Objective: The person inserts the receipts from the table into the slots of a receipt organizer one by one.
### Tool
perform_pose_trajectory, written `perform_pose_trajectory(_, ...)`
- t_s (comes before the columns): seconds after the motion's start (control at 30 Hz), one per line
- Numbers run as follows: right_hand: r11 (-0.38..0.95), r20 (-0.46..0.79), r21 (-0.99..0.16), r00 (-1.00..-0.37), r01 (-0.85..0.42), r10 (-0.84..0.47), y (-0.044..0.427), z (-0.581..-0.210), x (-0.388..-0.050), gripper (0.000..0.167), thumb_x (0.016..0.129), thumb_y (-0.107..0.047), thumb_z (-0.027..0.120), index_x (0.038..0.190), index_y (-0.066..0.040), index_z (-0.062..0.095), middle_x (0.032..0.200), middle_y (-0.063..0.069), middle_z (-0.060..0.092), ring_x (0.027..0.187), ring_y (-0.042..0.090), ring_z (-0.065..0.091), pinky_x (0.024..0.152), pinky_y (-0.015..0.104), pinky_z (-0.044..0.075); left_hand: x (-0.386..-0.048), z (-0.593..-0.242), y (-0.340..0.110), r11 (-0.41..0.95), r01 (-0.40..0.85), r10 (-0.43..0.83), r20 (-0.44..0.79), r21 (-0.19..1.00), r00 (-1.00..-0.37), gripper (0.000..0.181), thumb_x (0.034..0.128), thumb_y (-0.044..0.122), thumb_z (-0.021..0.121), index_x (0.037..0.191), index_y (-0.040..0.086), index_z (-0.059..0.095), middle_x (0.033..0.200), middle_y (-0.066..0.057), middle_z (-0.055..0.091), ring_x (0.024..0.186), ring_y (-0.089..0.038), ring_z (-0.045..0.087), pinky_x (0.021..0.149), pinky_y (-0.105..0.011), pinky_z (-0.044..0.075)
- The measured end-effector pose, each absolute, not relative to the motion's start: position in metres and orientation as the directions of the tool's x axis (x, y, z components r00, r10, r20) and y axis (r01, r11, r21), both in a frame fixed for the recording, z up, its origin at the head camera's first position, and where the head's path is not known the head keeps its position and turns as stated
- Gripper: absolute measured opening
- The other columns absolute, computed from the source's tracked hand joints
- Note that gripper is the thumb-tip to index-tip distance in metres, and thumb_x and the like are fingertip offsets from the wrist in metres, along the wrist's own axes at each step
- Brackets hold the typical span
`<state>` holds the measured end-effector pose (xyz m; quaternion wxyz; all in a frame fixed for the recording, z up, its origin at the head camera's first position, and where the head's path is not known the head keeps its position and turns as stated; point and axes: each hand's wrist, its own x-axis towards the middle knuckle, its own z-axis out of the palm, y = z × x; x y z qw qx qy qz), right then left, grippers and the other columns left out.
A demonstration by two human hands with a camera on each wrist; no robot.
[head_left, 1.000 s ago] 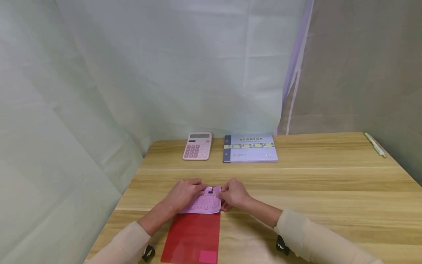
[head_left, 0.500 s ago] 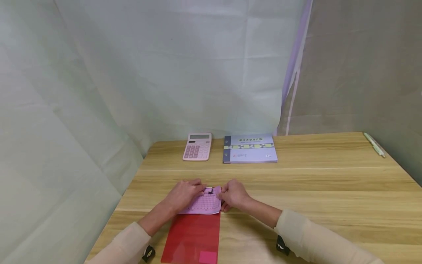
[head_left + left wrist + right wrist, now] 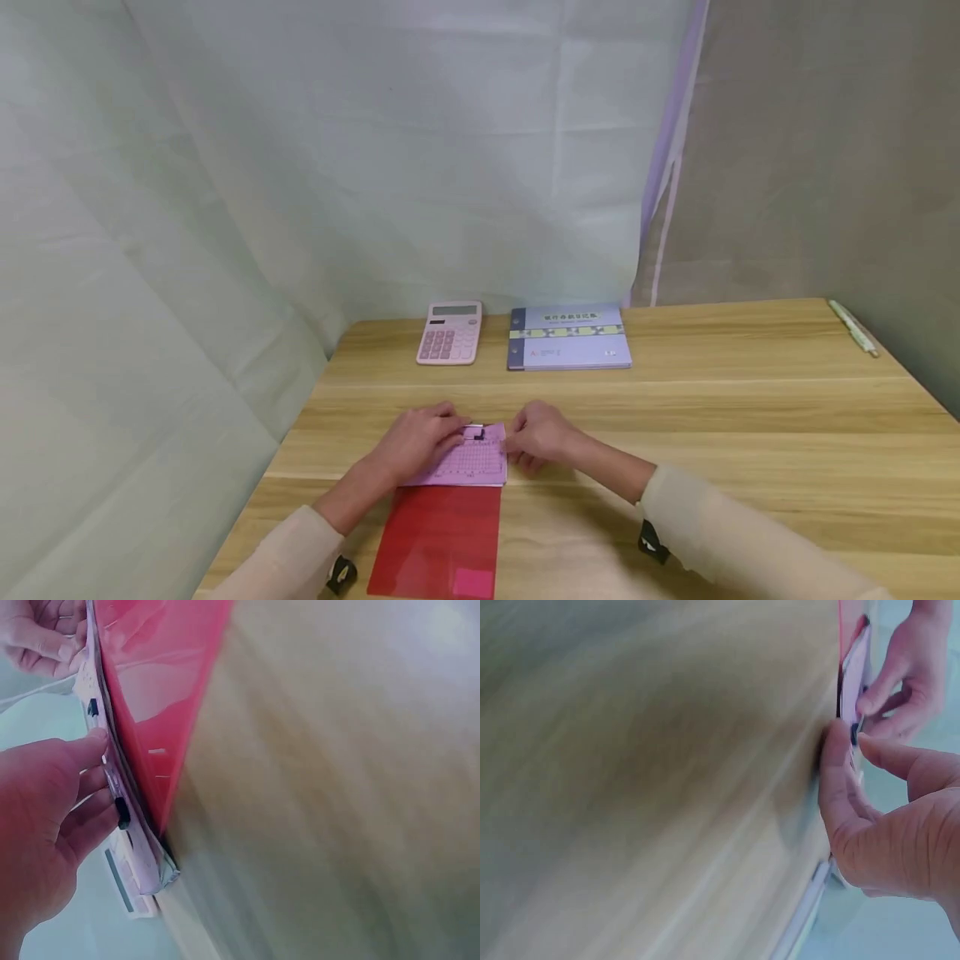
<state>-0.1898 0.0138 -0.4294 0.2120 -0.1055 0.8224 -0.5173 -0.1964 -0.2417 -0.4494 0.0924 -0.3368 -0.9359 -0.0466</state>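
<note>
A stack of pink printed sheets (image 3: pixel 471 460) lies across the far end of a red plastic folder (image 3: pixel 444 533). At its top edge is a thin metal strip with a black slider (image 3: pixel 480 434); the left wrist view shows another black piece (image 3: pixel 122 814). My left hand (image 3: pixel 420 442) holds the stack's far edge, its thumb on the sheets and its fingers behind the edge. My right hand (image 3: pixel 542 432) pinches the stack's right edge near the far corner, thumb and forefinger close together in the right wrist view. My left hand hides the stack's left part.
A pink calculator (image 3: pixel 450 333) lies at the back of the wooden table (image 3: pixel 712 442). Beside it is a blue-grey account book (image 3: pixel 572 350). A light green pen (image 3: pixel 853 328) lies at the far right edge. Pale curtains (image 3: pixel 465 150) hang behind the table.
My right hand has shifted slightly right and its wrist has turned a little. The sheets' right edge, earlier slightly raised, now lies flatter and a bit farther right. My left hand stays put.
</note>
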Motion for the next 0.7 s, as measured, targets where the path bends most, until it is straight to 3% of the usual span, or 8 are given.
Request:
perform_pose_trajectory(0.17,0.519,-0.124,-0.847,-0.905,-0.117,-0.408,0.038,-0.422,-0.200,0.008,0.093,-0.004,0.079,0.093,0.000,0.072,0.079,0.008,0.072,0.068,0.017,0.067,0.062,0.029,0.056,-0.198,-0.447,-0.245,0.795,0.600,0.584,0.151,0.091,-0.798,0.035,0.1009,0.029,0.076,0.133,0.015,0.075,0.119,-0.002,0.071,0.108,-0.021,0.069,0.096,-0.045,0.057)
perform_pose_trajectory(0.3,0.541,-0.022,-0.804,-0.896,-0.247,-0.443,0.066,-0.417,-0.208,0.020,0.094,-0.010,0.080,0.109,0.003,0.074,0.096,0.006,0.074,0.088,0.019,0.070,0.076,0.031,0.058,-0.201,-0.443,-0.249,0.812,0.566,0.559,0.090,0.140,-0.824,0.040,0.1004,0.029,0.077,0.138,0.016,0.072,0.131,-0.005,0.070,0.122,-0.027,0.066,0.106,-0.050,0.052)
perform_pose_trajectory(0.4,0.525,0.039,-0.791,-0.882,-0.314,-0.469,0.091,-0.416,-0.210,0.033,0.095,-0.014,0.080,0.121,0.006,0.072,0.112,0.014,0.075,0.102,0.029,0.072,0.087,0.042,0.060,-0.202,-0.438,-0.253,0.809,0.563,0.560,0.067,0.172,-0.826,0.041,0.0997,0.028,0.077,0.138,0.014,0.072,0.133,-0.008,0.069,0.126,-0.030,0.064,0.108,-0.053,0.050)
perform_pose_trajectory(0.5,0.497,0.085,-0.792,-0.870,-0.355,-0.485,0.118,-0.414,-0.208,0.044,0.097,-0.017,0.079,0.133,0.006,0.067,0.128,0.022,0.071,0.115,0.041,0.068,0.099,0.055,0.055,-0.203,-0.434,-0.258,0.810,0.558,0.556,0.066,0.180,-0.829,0.043,0.0998,0.030,0.077,0.139,0.012,0.071,0.133,-0.009,0.070,0.126,-0.031,0.065,0.108,-0.053,0.050)
perform_pose_trajectory(0.7,0.492,0.118,-0.781,-0.864,-0.385,-0.490,0.169,-0.418,-0.199,0.060,0.100,-0.027,0.076,0.151,-0.002,0.056,0.146,0.023,0.061,0.134,0.048,0.056,0.110,0.065,0.043,-0.199,-0.431,-0.276,0.833,0.519,0.511,0.092,0.194,-0.855,0.049,0.1000,0.035,0.076,0.142,0.009,0.069,0.137,-0.008,0.070,0.130,-0.031,0.063,0.110,-0.053,0.049)
